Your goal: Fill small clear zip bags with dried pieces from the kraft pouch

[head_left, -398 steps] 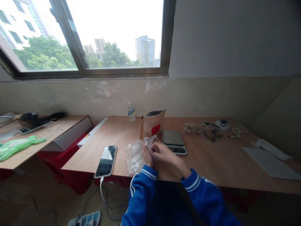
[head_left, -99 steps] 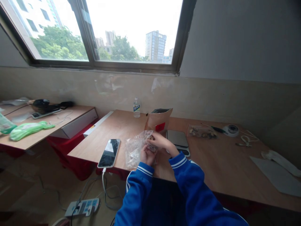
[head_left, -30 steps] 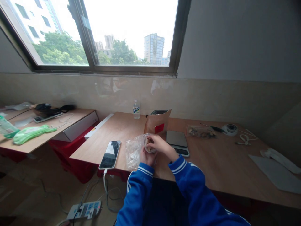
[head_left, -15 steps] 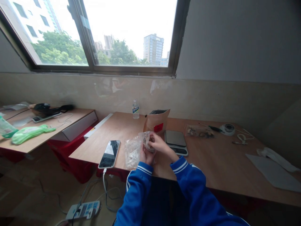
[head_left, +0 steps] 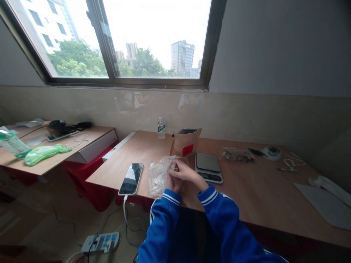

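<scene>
In the head view, the left hand (head_left: 173, 183), partly hidden, is curled round a clear bag (head_left: 170, 161) over the table's (head_left: 255, 193) near edge. The right hand (head_left: 184, 171) has its fingers bent at the bag's mouth; whether they pinch anything cannot be told. Such thin, slack film could slip, and a tilt might spill any contents. Crumpled plastic (head_left: 157, 180) just left could snag and drag along. A forward knock might topple the open paper pouch (head_left: 184, 141) beyond; the right wrist could bump the scale (head_left: 208, 162).
</scene>
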`<state>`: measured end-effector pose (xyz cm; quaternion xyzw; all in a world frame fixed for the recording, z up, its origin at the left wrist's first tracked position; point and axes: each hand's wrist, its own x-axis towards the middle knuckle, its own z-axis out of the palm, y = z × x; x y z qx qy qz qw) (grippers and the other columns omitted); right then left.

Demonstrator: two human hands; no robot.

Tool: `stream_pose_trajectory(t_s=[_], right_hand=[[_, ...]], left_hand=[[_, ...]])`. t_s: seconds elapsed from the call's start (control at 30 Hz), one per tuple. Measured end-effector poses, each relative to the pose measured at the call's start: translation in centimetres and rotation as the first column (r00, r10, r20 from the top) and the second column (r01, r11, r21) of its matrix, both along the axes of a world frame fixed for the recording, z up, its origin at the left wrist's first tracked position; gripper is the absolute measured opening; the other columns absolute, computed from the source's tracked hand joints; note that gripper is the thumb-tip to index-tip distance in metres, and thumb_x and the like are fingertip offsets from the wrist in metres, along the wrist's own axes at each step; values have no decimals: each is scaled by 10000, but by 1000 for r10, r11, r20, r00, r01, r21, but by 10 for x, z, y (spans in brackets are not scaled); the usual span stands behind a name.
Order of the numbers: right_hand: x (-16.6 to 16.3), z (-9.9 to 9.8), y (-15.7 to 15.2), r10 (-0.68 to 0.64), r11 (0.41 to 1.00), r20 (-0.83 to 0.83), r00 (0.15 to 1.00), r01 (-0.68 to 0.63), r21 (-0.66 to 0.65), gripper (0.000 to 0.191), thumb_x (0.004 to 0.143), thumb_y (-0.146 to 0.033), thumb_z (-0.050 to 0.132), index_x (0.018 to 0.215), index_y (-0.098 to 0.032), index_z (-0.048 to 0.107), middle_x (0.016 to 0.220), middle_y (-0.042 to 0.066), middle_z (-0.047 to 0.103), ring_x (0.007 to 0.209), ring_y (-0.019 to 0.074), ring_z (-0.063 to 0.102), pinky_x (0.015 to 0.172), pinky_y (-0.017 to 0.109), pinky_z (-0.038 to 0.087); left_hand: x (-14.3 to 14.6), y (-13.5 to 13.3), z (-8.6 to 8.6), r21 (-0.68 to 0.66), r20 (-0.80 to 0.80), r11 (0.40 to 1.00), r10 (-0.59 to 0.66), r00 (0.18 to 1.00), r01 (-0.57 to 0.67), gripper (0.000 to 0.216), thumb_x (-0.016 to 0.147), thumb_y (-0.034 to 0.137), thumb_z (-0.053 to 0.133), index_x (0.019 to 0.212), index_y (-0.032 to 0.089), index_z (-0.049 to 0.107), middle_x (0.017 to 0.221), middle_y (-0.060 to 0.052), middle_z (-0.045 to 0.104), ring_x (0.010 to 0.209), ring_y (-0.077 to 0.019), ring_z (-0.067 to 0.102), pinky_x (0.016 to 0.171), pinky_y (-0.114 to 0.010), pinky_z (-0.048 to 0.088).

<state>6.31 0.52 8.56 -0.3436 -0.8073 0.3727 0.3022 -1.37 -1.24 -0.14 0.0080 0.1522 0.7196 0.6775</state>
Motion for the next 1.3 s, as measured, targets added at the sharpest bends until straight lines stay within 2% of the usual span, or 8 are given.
stream_pose_trajectory(t_s=[0.2, 0.37, 0.53, 0.73, 0.87, 1.0, 1.3], right_hand=[[-2, 2, 1, -116, 993, -49, 992, 117, 21, 382, 677, -123, 616, 1053, -173, 575, 1126, 90, 588, 1063, 226, 532, 934, 363, 400], [-4, 10, -3, -96, 993, -127, 987, 104, 63, 430, 671, -92, 587, 1091, -184, 561, 1145, 74, 587, 1064, 205, 545, 963, 357, 390], [-4, 5, -4, -81, 983, -151, 985, 104, 153, 496, 696, -89, 577, 1177, -190, 516, 1172, 82, 527, 1135, 191, 492, 1014, 337, 359], [1, -4, -4, -56, 983, -92, 994, 71, 170, 393, 717, -121, 581, 1102, -179, 529, 1115, 85, 506, 1065, 202, 519, 973, 360, 395], [3, -3, -6, -41, 980, -99, 994, 59, 189, 350, 713, -112, 575, 1053, -179, 531, 1079, 81, 562, 1051, 218, 532, 949, 386, 409], [4, -1, -8, -33, 978, -165, 986, 66, 198, 350, 730, -131, 574, 1069, -200, 524, 1107, 74, 562, 1066, 214, 527, 958, 378, 401], [11, 0, -11, -56, 974, -177, 983, 93, 208, 303, 724, -109, 541, 1007, -201, 486, 1019, 51, 532, 962, 189, 536, 895, 349, 431]], left_hand=[[1, 3, 1, 14, -13, 1000, -21, 1000, 21, 333, 902, 319, 380, 1108, 199, 611, 1121, -84, 632, 1130, -231, 556, 913, -326, 489], [2, 3, 4, -26, -25, 999, -24, 999, 23, 348, 904, 357, 383, 1124, 199, 602, 1123, -93, 629, 1103, -240, 571, 895, -332, 497], [1, 4, -3, 91, -11, 996, -21, 1000, 22, 376, 895, 396, 406, 1177, 218, 579, 1175, -97, 601, 1150, -251, 541, 933, -348, 480], [0, 7, -8, 52, -14, 998, -28, 1000, 28, 406, 910, 395, 366, 1192, 188, 572, 1155, -108, 613, 1129, -244, 557, 915, -322, 488], [2, 4, 2, 23, 24, 1000, 7, 1000, -8, 418, 937, 355, 318, 1245, 158, 519, 1086, -98, 635, 1065, -195, 595, 921, -278, 479], [4, -1, 10, 25, 55, 999, 21, 998, -23, 422, 947, 341, 290, 1250, 141, 505, 1100, -96, 627, 1045, -180, 605, 907, -253, 484], [3, 0, 8, 39, 23, 999, -24, 999, 23, 414, 935, 366, 325, 1235, 156, 518, 1152, -113, 608, 1095, -220, 581, 893, -304, 503]])
